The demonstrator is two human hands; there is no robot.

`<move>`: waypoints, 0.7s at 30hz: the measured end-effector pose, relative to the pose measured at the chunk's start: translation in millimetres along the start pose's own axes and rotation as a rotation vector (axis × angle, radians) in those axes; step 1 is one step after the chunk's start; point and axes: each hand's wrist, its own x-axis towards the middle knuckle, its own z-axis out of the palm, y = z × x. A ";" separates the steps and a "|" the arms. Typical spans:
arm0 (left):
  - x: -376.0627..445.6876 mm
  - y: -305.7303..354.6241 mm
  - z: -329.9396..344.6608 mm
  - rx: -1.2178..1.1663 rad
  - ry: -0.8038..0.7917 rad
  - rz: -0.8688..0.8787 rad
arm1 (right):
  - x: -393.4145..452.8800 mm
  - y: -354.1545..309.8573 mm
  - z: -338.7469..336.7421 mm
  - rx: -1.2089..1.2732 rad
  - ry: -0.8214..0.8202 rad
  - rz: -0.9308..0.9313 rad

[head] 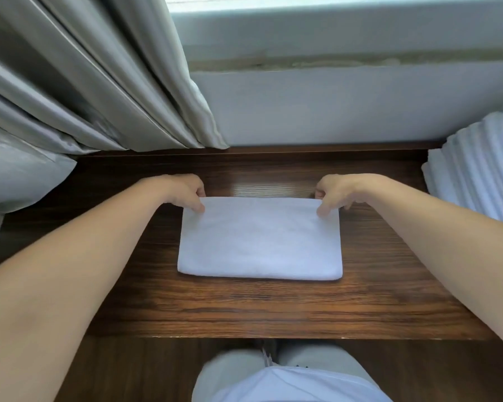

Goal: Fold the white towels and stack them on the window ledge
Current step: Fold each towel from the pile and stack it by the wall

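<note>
- Currently left hand (183,190) and right hand (336,192) each pinch a far corner of the folded white terry towel (260,242).
- Towel lies flat on the dark wooden ledge (244,309).

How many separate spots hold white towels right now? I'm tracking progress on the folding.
2. One folded towel lies mid-ledge, its far corners pinched by the left hand and right hand. A stack of towels sits at the right edge, cut off by the frame, so its count is unclear.
</note>
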 end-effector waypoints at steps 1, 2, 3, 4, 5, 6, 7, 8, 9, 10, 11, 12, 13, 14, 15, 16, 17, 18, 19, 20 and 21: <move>-6.1 1.4 -0.9 0.003 -0.011 0.013 | -7.5 -1.4 1.3 0.002 0.006 -0.006; -12.9 2.7 -0.9 -0.001 -0.021 0.029 | -16.3 -2.4 4.1 0.001 0.026 -0.014; -20.7 3.8 -0.8 0.001 -0.026 0.047 | -26.0 -3.2 8.2 -0.007 0.060 -0.024; -29.1 5.0 -1.0 0.015 -0.025 0.072 | -37.0 -3.6 13.2 -0.024 0.101 -0.034; -38.2 5.8 -2.0 0.044 -0.018 0.102 | -48.8 -4.2 18.4 -0.043 0.142 -0.045; -47.8 6.2 -4.1 0.085 -0.003 0.135 | -60.9 -4.5 23.6 -0.058 0.180 -0.058; -58.3 6.2 -7.3 0.131 0.019 0.174 | -74.0 -4.6 28.6 -0.061 0.217 -0.069; -69.6 5.7 -11.8 0.170 0.045 0.214 | -88.2 -4.0 32.9 -0.047 0.258 -0.076; -81.3 5.2 -17.1 0.193 0.076 0.252 | -104.0 -2.8 36.8 -0.018 0.302 -0.080; -92.5 5.3 -23.2 0.208 0.112 0.289 | -121.0 -0.8 40.8 0.018 0.355 -0.078; -103.1 6.6 -29.7 0.212 0.154 0.328 | -139.0 1.7 45.2 0.052 0.414 -0.068; -113.0 9.6 -35.7 0.199 0.202 0.370 | -157.0 4.3 50.2 0.080 0.479 -0.054; -122.1 13.6 -41.4 0.170 0.255 0.414 | -174.1 6.6 55.8 0.108 0.553 -0.036; -129.7 19.3 -47.1 0.134 0.312 0.461 | -190.3 9.0 61.9 0.142 0.636 -0.015; -135.5 26.5 -52.4 0.100 0.372 0.512 | -205.0 10.9 67.9 0.178 0.726 0.009; -139.7 36.2 -58.1 0.073 0.436 0.572 | -219.3 13.2 73.3 0.210 0.819 0.037; -142.6 47.4 -63.8 0.052 0.496 0.634 | -233.1 15.3 77.7 0.231 0.907 0.067; -144.5 60.3 -69.6 0.038 0.547 0.693 | -246.4 17.6 81.2 0.245 0.982 0.099; -146.2 75.0 -74.9 0.037 0.587 0.744 | -260.1 20.7 84.7 0.257 1.043 0.132; -147.5 90.9 -80.0 0.041 0.616 0.784 | -273.6 24.8 87.7 0.271 1.092 0.164; -148.5 107.4 -85.0 0.038 0.632 0.815 | -286.8 29.7 90.7 0.286 1.130 0.198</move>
